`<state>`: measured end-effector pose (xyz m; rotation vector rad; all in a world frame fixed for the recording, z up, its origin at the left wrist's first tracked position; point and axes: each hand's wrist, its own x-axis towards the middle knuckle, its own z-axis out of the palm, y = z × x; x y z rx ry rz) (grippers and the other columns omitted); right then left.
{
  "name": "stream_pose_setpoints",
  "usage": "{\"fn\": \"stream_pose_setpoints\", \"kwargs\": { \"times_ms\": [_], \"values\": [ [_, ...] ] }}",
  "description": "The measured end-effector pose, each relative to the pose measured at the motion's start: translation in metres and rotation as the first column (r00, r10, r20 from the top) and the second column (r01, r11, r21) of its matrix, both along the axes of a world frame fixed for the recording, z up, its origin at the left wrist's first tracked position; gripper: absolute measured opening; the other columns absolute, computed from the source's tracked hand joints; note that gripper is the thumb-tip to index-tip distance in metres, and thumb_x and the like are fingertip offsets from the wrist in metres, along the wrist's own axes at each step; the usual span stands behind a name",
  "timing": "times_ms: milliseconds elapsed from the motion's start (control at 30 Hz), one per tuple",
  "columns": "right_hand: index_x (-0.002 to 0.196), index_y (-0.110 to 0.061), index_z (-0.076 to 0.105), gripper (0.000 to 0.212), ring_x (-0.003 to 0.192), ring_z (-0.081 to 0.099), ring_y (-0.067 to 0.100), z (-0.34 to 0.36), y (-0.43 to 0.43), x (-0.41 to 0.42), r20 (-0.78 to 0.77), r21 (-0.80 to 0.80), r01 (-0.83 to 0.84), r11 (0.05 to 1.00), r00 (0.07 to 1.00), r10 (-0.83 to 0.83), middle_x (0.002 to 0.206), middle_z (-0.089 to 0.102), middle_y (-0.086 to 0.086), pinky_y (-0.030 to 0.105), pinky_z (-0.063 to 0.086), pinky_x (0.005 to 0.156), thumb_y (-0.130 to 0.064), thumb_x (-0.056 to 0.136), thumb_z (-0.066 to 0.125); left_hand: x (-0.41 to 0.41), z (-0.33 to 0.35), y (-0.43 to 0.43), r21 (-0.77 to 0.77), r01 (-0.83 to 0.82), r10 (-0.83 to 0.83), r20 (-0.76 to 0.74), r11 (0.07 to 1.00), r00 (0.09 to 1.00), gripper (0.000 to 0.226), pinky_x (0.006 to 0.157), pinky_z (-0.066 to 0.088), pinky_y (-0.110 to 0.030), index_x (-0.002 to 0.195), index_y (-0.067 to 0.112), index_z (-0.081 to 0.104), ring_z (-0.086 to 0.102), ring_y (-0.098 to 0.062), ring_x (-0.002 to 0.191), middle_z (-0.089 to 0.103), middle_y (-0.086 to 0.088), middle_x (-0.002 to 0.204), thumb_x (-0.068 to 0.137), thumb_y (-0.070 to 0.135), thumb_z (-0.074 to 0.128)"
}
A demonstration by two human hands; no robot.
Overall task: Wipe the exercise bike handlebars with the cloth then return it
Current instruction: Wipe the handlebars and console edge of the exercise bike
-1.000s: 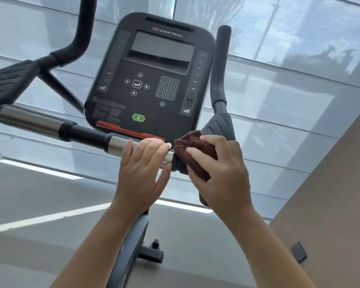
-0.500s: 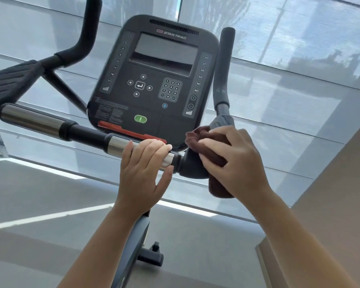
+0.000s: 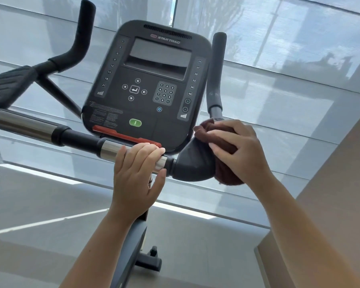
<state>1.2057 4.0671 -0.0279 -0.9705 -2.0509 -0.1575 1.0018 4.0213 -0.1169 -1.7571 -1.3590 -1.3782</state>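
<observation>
The exercise bike's handlebar (image 3: pixel 77 138) runs across the view, with chrome and black sections and a padded right elbow rest (image 3: pixel 192 165). My left hand (image 3: pixel 136 175) holds the chrome section just left of that rest, fingers curled over the bar. My right hand (image 3: pixel 239 152) grips a dark brown cloth (image 3: pixel 227 175) and presses it against the right side of the elbow rest, below the upright right grip (image 3: pixel 216 73). Part of the cloth is hidden under my fingers.
The black console (image 3: pixel 152 84) with screen, keypad and green button stands just behind the bar. The left upright grip (image 3: pixel 79 38) and left elbow rest (image 3: pixel 8 88) lie far left. A window wall (image 3: pixel 289 80) is ahead, a beige wall (image 3: pixel 330 215) at right.
My right hand has slid the cloth rightward and up, from the bar's junction onto the right elbow rest. My left hand has stayed on the chrome section.
</observation>
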Motion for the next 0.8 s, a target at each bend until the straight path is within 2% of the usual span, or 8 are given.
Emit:
{"fn": "stream_pose_setpoints", "kwargs": {
  "times_ms": [133, 267, 400, 467, 533, 633, 700, 800],
  "values": [
    [0.1, -0.018, 0.072, 0.022, 0.096, 0.049, 0.02, -0.018, -0.028, 0.006, 0.055, 0.096, -0.049, 0.994, 0.998, 0.044, 0.111, 0.061, 0.002, 0.011, 0.035, 0.091, -0.019, 0.079, 0.066, 0.0, 0.0, 0.001, 0.003, 0.007, -0.007, 0.009, 1.0, 1.0, 0.034, 0.101, 0.026, -0.035, 0.1, 0.004, 0.063, 0.051, -0.023, 0.106, 0.067, -0.012, 0.103, 0.087, 0.026, 0.04],
    [0.102, -0.022, 0.071, 0.023, 0.1, 0.056, 0.02, 0.027, -0.003, 0.025, 0.241, -0.037, -0.2, 0.979, 0.949, 0.203, 0.108, 0.061, 0.001, 0.03, 0.043, 0.092, -0.021, 0.079, 0.067, 0.002, 0.0, 0.001, 0.001, 0.014, -0.014, 0.015, 1.0, 1.0, 0.032, 0.099, 0.03, -0.039, 0.101, 0.006, 0.06, 0.051, -0.023, 0.106, 0.066, -0.012, 0.103, 0.088, 0.026, 0.039],
    [0.105, -0.02, 0.069, 0.024, 0.11, 0.053, 0.018, 0.031, 0.036, 0.013, -0.076, -0.05, -0.062, 0.997, 0.995, 0.058, 0.114, 0.059, 0.004, 0.031, 0.039, 0.102, -0.013, 0.082, 0.066, 0.008, 0.003, 0.001, -0.005, -0.005, 0.006, 0.094, 1.0, 0.996, 0.034, 0.096, 0.033, -0.042, 0.095, 0.003, 0.064, 0.051, -0.024, 0.102, 0.067, -0.012, 0.1, 0.086, 0.025, 0.038],
    [0.106, -0.02, 0.065, 0.025, 0.114, 0.053, 0.018, 0.004, 0.034, 0.003, -0.422, -0.204, -0.108, 0.973, 0.906, 0.012, 0.119, 0.059, 0.008, 0.03, 0.039, 0.104, -0.007, 0.086, 0.061, 0.01, 0.002, 0.0, 0.006, -0.007, 0.007, 0.12, 1.0, 0.993, 0.034, 0.096, 0.034, -0.043, 0.092, 0.003, 0.064, 0.052, -0.025, 0.101, 0.067, -0.012, 0.099, 0.085, 0.025, 0.038],
    [0.103, -0.028, 0.064, 0.027, 0.112, 0.055, 0.017, -0.023, 0.019, 0.003, -0.666, -0.27, -0.176, 0.947, 0.744, -0.052, 0.119, 0.06, 0.008, 0.035, 0.043, 0.102, -0.006, 0.087, 0.059, 0.013, 0.002, 0.001, 0.016, -0.007, 0.004, 0.142, 1.0, 0.99, 0.034, 0.095, 0.034, -0.043, 0.09, 0.002, 0.064, 0.053, -0.026, 0.1, 0.067, -0.012, 0.097, 0.084, 0.024, 0.038],
    [0.1, -0.044, 0.063, 0.037, 0.107, 0.056, 0.005, -0.05, -0.011, 0.004, -0.717, -0.213, -0.186, 0.959, 0.697, -0.024, 0.116, 0.059, -0.001, 0.019, 0.046, 0.093, -0.01, 0.086, 0.061, 0.018, 0.004, 0.001, 0.024, -0.022, 0.017, 0.185, 0.999, 0.983, 0.034, 0.092, 0.034, -0.044, 0.086, 0.001, 0.064, 0.055, -0.029, 0.096, 0.067, -0.013, 0.094, 0.082, 0.023, 0.038],
    [0.106, -0.038, 0.064, 0.036, 0.105, 0.054, -0.001, -0.062, -0.023, 0.003, -0.684, -0.159, -0.162, 0.974, 0.73, 0.01, 0.115, 0.056, -0.006, 0.006, 0.042, 0.086, -0.009, 0.084, 0.063, 0.019, 0.005, 0.001, 0.026, -0.025, 0.02, 0.187, 0.999, 0.982, 0.033, 0.091, 0.035, -0.046, 0.085, 0.001, 0.063, 0.055, -0.03, 0.095, 0.067, -0.013, 0.094, 0.081, 0.022, 0.039],
    [0.111, -0.026, 0.065, 0.032, 0.108, 0.053, 0.003, -0.059, -0.023, 0.006, -0.585, -0.101, -0.069, 0.992, 0.811, -0.003, 0.114, 0.053, -0.004, 0.009, 0.041, 0.093, -0.011, 0.082, 0.066, 0.017, 0.004, 0.0, 0.014, -0.011, 0.009, 0.164, 1.0, 0.986, 0.032, 0.091, 0.034, -0.047, 0.088, 0.001, 0.062, 0.053, -0.028, 0.099, 0.066, -0.012, 0.096, 0.081, 0.022, 0.039]
  ]
}}
